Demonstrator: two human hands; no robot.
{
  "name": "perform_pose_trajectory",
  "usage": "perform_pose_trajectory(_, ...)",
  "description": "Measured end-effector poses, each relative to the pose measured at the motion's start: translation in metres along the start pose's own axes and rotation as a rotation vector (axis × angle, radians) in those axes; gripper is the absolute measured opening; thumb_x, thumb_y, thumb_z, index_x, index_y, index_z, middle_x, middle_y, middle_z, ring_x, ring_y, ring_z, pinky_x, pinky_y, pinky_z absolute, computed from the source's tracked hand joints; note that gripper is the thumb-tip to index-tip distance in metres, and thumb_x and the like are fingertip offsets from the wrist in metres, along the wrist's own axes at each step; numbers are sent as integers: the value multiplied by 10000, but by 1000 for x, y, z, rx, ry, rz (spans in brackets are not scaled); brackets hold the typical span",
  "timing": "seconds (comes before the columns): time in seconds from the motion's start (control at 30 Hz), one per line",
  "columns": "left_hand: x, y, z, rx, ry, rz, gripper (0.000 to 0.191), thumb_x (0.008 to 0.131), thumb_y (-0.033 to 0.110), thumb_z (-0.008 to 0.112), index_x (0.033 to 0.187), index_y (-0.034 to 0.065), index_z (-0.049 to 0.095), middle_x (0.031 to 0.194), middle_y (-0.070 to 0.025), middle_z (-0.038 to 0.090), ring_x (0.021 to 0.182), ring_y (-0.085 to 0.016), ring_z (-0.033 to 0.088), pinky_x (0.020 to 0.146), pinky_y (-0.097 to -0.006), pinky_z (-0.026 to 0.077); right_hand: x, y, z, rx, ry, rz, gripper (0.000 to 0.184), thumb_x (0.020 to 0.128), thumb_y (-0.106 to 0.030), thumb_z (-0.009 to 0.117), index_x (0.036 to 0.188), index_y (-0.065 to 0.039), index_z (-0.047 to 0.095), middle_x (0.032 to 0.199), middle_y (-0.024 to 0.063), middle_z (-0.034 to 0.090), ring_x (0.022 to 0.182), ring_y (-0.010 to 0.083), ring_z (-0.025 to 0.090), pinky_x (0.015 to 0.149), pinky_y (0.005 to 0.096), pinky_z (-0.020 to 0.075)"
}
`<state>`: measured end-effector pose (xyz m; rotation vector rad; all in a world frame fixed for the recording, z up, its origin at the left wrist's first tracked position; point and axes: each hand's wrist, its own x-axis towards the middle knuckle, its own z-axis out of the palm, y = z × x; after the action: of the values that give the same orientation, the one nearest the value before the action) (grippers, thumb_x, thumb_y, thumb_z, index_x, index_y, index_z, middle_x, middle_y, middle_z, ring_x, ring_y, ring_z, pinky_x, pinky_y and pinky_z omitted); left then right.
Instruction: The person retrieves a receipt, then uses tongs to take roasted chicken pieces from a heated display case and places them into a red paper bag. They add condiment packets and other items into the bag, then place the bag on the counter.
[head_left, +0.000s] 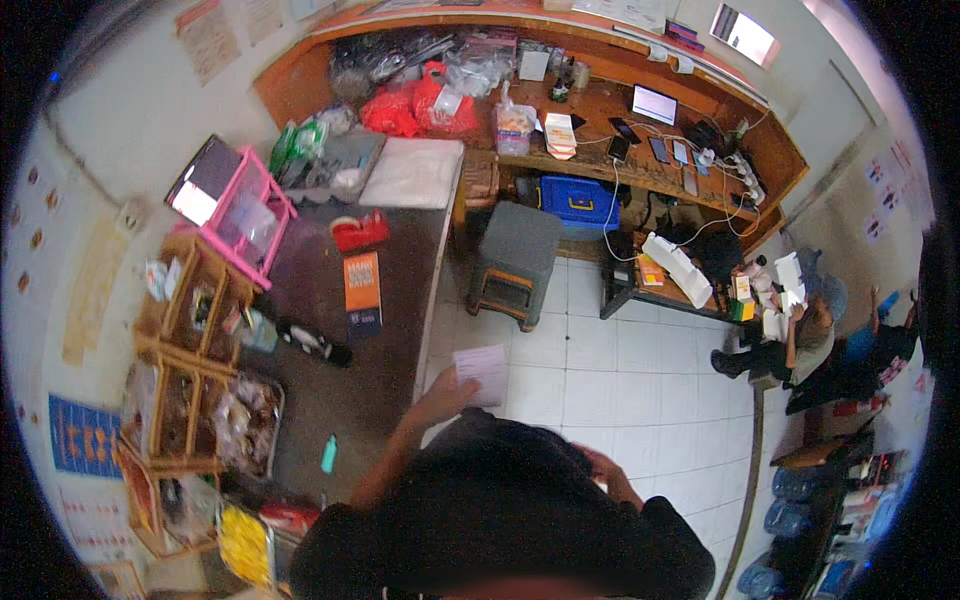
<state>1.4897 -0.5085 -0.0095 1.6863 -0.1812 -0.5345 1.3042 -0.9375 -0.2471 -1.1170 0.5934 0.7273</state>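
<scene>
My left hand (448, 395) grips a small sheet of paper (481, 373) with writing on it, held out over the floor beside the dark table's edge. My right hand (602, 466) is close to my body at the lower middle, partly hidden by dark cloth; a small white bit shows by it, and I cannot tell whether the hand holds it. On the dark table (390, 300) to the left are a red tape dispenser (360, 230), an orange and dark blue printed box or card (363, 292), a dark bottle (313, 341) and a small turquoise item (328, 453).
A grey plastic stool (517, 240) stands ahead on the white tiles. Behind it, a wooden counter (480, 142) bears red plastic bags (442, 105), phones with cables and a lit screen (654, 104). Wooden compartments (187, 352) line the left wall. A seated person (814, 337) handles white packaging at right.
</scene>
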Motion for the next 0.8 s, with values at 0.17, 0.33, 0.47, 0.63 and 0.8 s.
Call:
perform_pose_trajectory(0.17, 93, 34, -65, 49, -1, -3, 375, 929, 126, 559, 1260, -49, 531, 1205, -122, 625, 1093, -222, 587, 959, -371, 462, 72, -60, 48, -195, 610, -116, 350, 909, -187, 690, 1169, 41, 635, 1080, 131, 699, 949, 206, 678, 780, 323, 557)
perform_pose_trajectory(0.33, 131, 44, -124, -55, 213, 68, 326, 927, 115, 562, 1222, -23, 567, 1183, -93, 636, 1085, -221, 587, 944, -371, 472, 110, -97, 78, -575, 614, 23, 307, 882, -305, 668, 1015, -31, 709, 982, 128, 720, 910, 274, 685, 774, 386, 552)
perform_pose_trajectory(0.47, 142, 54, -148, -241, 304, -132, 360, 931, 167, 579, 1239, -19, 554, 1194, -102, 629, 1095, -226, 582, 954, -370, 460, 163, -139, 78, -649, 500, 117, 332, 870, -339, 655, 1011, -44, 705, 983, 144, 712, 925, 298, 678, 791, 403, 543)
perform_pose_trajectory(0.63, 184, 77, -185, -172, 423, -301, 409, 927, 234, 615, 1247, -10, 541, 1183, -108, 628, 1076, -224, 581, 943, -378, 459, 279, -222, 75, -811, 414, 62, 363, 854, -382, 638, 1007, -59, 701, 984, 164, 703, 944, 327, 668, 811, 424, 533)
perform_pose_trajectory(0.8, 283, 96, -219, -196, 487, -297, 417, 925, 247, 623, 1250, -1, 542, 1175, -101, 634, 1051, -228, 591, 917, -374, 464, 408, -343, 82, -1041, 596, -229, 395, 839, -425, 621, 1003, -74, 696, 986, 183, 694, 962, 357, 659, 831, 445, 523)
